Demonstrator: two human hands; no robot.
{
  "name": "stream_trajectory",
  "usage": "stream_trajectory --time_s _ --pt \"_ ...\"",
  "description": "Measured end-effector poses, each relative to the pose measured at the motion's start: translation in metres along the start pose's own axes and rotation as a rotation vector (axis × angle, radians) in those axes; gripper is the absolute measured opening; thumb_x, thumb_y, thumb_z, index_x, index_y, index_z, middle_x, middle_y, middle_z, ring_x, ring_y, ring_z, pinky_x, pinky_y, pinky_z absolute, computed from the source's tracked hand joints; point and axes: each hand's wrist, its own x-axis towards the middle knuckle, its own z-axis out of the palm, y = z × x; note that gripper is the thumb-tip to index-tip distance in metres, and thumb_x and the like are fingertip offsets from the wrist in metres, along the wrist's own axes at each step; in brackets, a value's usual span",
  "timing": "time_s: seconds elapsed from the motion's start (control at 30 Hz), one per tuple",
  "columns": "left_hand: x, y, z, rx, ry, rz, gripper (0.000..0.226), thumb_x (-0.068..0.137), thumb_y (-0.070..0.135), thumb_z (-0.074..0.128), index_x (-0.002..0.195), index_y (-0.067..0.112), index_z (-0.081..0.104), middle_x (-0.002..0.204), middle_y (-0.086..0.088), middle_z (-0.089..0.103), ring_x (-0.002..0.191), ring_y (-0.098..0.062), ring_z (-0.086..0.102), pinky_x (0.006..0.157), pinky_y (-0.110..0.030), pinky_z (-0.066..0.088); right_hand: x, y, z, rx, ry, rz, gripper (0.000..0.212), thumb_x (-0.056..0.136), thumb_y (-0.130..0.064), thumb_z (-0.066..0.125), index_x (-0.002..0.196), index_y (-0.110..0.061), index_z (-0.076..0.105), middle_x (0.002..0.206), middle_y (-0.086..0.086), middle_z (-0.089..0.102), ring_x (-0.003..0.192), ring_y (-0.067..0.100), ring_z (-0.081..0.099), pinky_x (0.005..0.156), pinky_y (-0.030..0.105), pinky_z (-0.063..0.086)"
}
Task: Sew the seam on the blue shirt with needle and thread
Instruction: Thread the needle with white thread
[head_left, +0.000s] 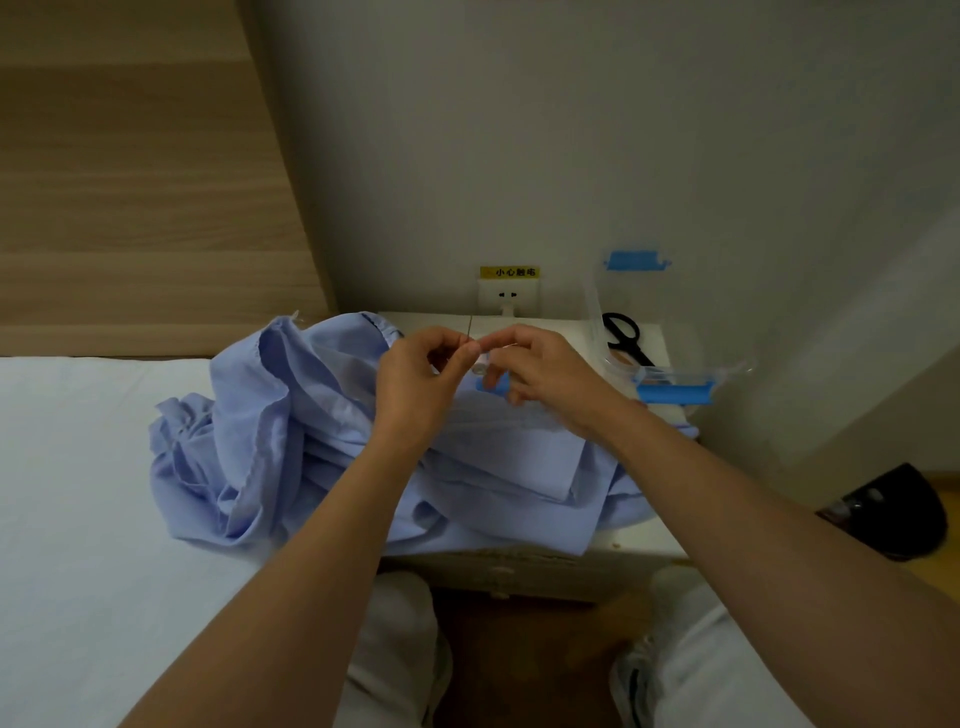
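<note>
The shirt (311, 415) lies crumpled, partly on the nightstand (655, 335) and partly spilling left onto the bed (78, 467). Both hands are raised just above it, close together and almost touching at the fingertips. The left hand (421, 374) pinches the needle (470, 328) between thumb and forefinger, with the thin shaft standing upright above the fingertips and the other fingers curled in. The right hand (545, 374) also has thumb and forefinger pressed together right beside the needle, pinching the thread (510, 344). The thread shows only as a faint pale line and is too fine to follow. Under that hand's lower fingers sits a small blue and white spool (487, 376); whether the fingers grip it cannot be told.

At the right of the nightstand a clear box (675, 393) with blue latches stands open, its lid upright, with black scissors (623, 332) inside. A socket (509, 296) with a yellow label is on the wall behind.
</note>
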Motion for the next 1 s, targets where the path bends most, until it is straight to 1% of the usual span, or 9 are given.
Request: stream_trajectory --time_s 0.07,0.13,0.33,0.43,0.5,0.57,0.63,0.83,1.0 --pt "0.0 0.0 0.001 -0.004 -0.007 0.003 0.012 0.092 0.029 0.061 0.092 0.019 0.067 0.078 0.011 0.063 0.076 -0.005 0.061 0.067 -0.009 0.046 0.0 0.001 -0.001 -0.051 0.043 -0.028 0.015 0.092 -0.016 0.063 0.104 -0.007 0.067 0.075 0.012 0.057 0.048 0.001 0.046 0.044 0.015 0.037" --pt "0.0 0.001 0.001 -0.022 -0.01 0.003 0.01 0.092 0.028 0.061 0.091 0.02 0.067 0.076 0.014 0.063 0.075 -0.004 0.06 0.066 -0.008 0.046 -0.001 -0.001 -0.003 -0.071 0.089 -0.054 0.016 0.089 -0.016 0.067 0.099 -0.004 0.069 0.068 0.007 0.055 0.042 -0.001 0.044 0.042 0.009 0.032" --pt "-0.001 0.001 0.0 -0.049 -0.004 -0.035 0.009 0.092 0.024 0.062 0.092 0.017 0.068 0.077 0.014 0.063 0.073 -0.001 0.06 0.066 -0.005 0.045 -0.001 -0.005 -0.008 -0.068 0.178 -0.094 0.005 0.086 -0.012 0.071 0.087 -0.007 0.07 0.068 -0.001 0.06 0.043 -0.005 0.048 0.044 0.006 0.036" --pt "-0.001 0.002 0.0 -0.103 -0.054 -0.023 0.007 0.091 0.02 0.064 0.087 0.017 0.069 0.075 0.013 0.065 0.068 0.001 0.06 0.066 -0.008 0.046 0.0 -0.006 -0.011 -0.003 0.271 -0.132 0.003 0.086 -0.013 0.07 0.084 -0.013 0.069 0.067 -0.005 0.061 0.048 -0.007 0.05 0.048 0.006 0.037" --pt "-0.002 0.003 0.002 -0.138 -0.101 -0.014 0.007 0.09 0.019 0.066 0.087 0.016 0.071 0.076 0.009 0.068 0.07 -0.002 0.063 0.069 -0.014 0.049 0.0 -0.007 -0.013 0.059 0.323 -0.17 0.004 0.086 -0.014 0.071 0.083 -0.016 0.07 0.066 -0.011 0.063 0.051 -0.008 0.053 0.05 0.006 0.039" --pt "-0.003 0.003 0.003 -0.145 -0.127 -0.011 0.008 0.089 0.02 0.067 0.09 0.016 0.074 0.08 0.005 0.072 0.076 -0.012 0.066 0.073 -0.022 0.053 0.0 -0.008 -0.014 0.072 0.321 -0.187 0.001 0.087 -0.015 0.07 0.085 -0.015 0.071 0.062 -0.018 0.063 0.054 -0.008 0.054 0.051 0.005 0.039" --pt "-0.004 0.004 0.004 -0.153 -0.147 0.001 0.008 0.089 0.02 0.067 0.092 0.017 0.074 0.082 0.004 0.072 0.078 -0.016 0.067 0.075 -0.026 0.054 -0.001 -0.009 -0.013 0.052 0.291 -0.185 0.003 0.087 -0.016 0.07 0.089 -0.014 0.071 0.06 -0.021 0.064 0.058 -0.009 0.056 0.052 0.004 0.04" --pt "-0.004 0.005 0.003 -0.192 -0.175 0.01 0.007 0.088 0.019 0.067 0.092 0.02 0.073 0.082 0.008 0.072 0.079 -0.01 0.067 0.078 -0.025 0.054 -0.004 -0.01 -0.012 0.064 0.213 -0.159 0.005 0.089 -0.013 0.066 0.092 -0.01 0.07 0.055 -0.021 0.061 0.05 -0.008 0.054 0.049 0.005 0.038" --pt "-0.004 0.01 0.001 -0.189 -0.199 0.034 0.012 0.089 0.016 0.066 0.091 0.026 0.07 0.082 0.013 0.07 0.078 -0.006 0.066 0.076 -0.019 0.053 -0.005 -0.012 -0.014 0.089 0.201 -0.155 0.007 0.091 -0.011 0.064 0.094 -0.007 0.068 0.057 -0.017 0.062 0.045 -0.006 0.052 0.047 0.007 0.038"
